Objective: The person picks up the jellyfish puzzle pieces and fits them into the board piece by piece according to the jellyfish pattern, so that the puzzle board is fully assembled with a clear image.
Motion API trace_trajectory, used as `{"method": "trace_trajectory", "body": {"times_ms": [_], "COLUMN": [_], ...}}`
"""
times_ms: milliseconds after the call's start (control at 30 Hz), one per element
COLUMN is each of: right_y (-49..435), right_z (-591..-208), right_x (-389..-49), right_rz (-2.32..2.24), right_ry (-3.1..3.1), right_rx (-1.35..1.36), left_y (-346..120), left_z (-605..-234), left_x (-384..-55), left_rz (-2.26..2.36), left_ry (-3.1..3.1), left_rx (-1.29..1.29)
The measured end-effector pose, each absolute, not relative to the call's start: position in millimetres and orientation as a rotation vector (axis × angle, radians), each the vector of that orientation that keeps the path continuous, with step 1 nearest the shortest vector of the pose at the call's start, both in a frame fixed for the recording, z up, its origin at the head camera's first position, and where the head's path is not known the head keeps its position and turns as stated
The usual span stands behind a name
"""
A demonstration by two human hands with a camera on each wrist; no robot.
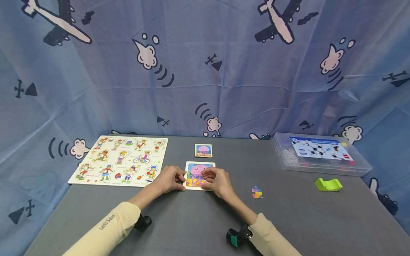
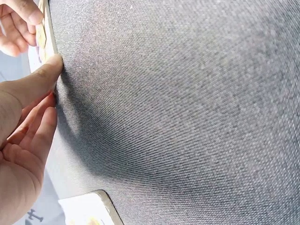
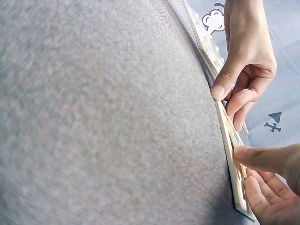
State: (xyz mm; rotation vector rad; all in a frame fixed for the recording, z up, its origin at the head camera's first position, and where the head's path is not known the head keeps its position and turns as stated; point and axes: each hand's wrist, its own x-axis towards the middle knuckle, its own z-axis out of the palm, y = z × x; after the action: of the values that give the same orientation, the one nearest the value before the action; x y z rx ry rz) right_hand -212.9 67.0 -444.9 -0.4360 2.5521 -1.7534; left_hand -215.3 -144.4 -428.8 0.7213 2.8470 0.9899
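A small jellyfish jigsaw puzzle [image 1: 196, 174] lies in its pale frame on the grey table, mostly filled with picture pieces. At its left edge my left hand [image 1: 170, 178] pinches the frame, thumb on the near side, as the left wrist view shows too. Over the right part of the puzzle, my right hand [image 1: 219, 182] pinches a puzzle piece at the lower right; a thin wooden edge [image 2: 41, 37] shows by its thumb. The fingers partly hide that piece. Off to the right lies a loose puzzle piece [image 1: 257, 192], apart from both hands.
A small jellyfish picture card [image 1: 203, 150] lies behind the puzzle. To the left is a large board of sports figures [image 1: 128, 161]. A clear plastic box [image 1: 320, 156] and a green curved block [image 1: 329, 185] stand at the right. A patterned curtain [image 1: 179, 106] hangs behind the table.
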Motion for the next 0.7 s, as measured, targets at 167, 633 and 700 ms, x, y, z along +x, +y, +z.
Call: {"method": "trace_trajectory", "body": {"times_ms": [167,633,700], "right_y": [67.1,63.9,63.8], "right_z": [-443.4,-446.0,-446.7], "right_x": [-211.5,-210.6,-211.3], "right_rz": [-1.775,-1.816,-1.794], "right_ry": [2.543,2.501,2.508], "right_rx": [-0.452,-0.441,-0.450], "left_y": [-145.8,-144.5,-144.5], "left_z": [-429.2,-426.0,-426.1], "left_x": [-215.1,-214.9,-214.8], "left_rz": [1.009,0.986,0.982], "left_ry": [2.840,2.849,2.852], "left_rx": [0.729,0.725,0.718]}}
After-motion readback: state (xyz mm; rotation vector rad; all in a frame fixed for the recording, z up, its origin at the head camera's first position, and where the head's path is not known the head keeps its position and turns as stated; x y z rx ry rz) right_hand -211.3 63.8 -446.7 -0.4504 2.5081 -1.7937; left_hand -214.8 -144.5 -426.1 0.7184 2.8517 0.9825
